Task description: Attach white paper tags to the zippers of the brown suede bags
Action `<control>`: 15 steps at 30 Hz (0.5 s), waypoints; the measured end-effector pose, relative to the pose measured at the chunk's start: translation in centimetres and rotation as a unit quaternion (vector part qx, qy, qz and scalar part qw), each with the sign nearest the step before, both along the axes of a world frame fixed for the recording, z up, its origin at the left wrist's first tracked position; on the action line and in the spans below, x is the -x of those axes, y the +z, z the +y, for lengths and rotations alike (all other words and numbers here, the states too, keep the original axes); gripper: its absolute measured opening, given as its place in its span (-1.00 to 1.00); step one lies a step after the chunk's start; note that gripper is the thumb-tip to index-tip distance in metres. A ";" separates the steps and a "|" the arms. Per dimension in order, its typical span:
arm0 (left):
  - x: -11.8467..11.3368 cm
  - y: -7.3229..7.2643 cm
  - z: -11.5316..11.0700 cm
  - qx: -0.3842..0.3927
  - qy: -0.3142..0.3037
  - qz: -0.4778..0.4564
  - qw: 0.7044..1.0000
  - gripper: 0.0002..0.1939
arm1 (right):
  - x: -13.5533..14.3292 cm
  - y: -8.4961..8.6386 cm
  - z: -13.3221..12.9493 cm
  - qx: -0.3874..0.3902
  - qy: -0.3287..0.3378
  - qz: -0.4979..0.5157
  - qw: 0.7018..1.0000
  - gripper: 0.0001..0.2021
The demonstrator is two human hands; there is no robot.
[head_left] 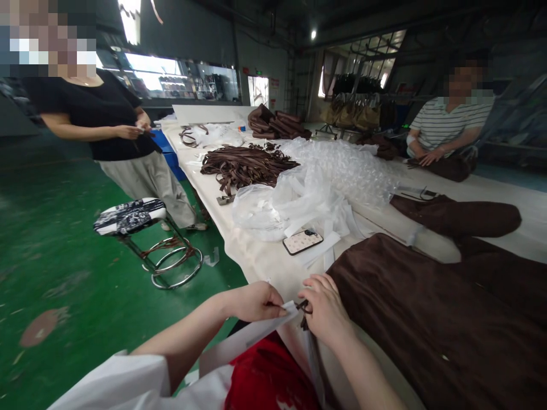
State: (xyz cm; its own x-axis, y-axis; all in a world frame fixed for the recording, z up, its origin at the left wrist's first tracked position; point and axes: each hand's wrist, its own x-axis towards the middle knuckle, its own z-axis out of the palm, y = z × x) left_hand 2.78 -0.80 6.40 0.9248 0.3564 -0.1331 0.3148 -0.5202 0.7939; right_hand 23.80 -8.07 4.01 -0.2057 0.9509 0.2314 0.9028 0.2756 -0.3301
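Observation:
My left hand (260, 302) is closed, thumb and fingers pinching the end of a long white strip (250, 336) that slants down across my lap. Just to its right, my right hand (322, 304) curls its fingers around a narrow dark piece (303, 308), which looks like a strap end; its exact kind is hard to make out. The dark piece meets or nearly meets the tip of the white strip between both hands. Brown fabric (410, 307) lies spread on the table beside my right arm. Beyond my hands is a phone in a patterned case (303, 242).
Clear plastic bags (294, 199) and a heap of brown straps (248, 165) cover the table (239, 245). A stool (130, 216) stands left on the green floor. One person (102, 114) stands at left; another person (448, 125) sits across at right.

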 end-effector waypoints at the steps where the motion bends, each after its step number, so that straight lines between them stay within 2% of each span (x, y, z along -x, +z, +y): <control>1: 0.0 -0.2 0.1 -0.017 -0.008 -0.005 1.000 -0.60 | -0.1 0.0 0.5 0.008 0.006 0.002 1.000 -0.69; 8: 0.0 -0.1 0.2 -0.097 -0.044 -0.010 0.994 -0.62 | -0.8 0.2 3.0 0.050 0.053 -0.037 0.997 -0.78; 12: -0.4 0.1 0.3 -0.075 -0.013 -0.019 0.997 -0.58 | 0.3 0.0 3.3 0.068 0.076 -0.056 0.993 -0.80; 15: -1.1 -0.3 0.4 -0.046 0.024 -0.032 0.998 -0.55 | 1.7 -0.3 3.0 0.080 0.080 -0.066 0.991 -0.81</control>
State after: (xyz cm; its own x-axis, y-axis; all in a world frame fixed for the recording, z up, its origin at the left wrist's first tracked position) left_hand 3.84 -0.43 6.11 0.9123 0.4077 -0.0398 0.2912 -0.5771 0.7630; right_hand 22.11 -5.12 3.74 -0.3749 0.9261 0.0419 0.8899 0.3722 -0.2637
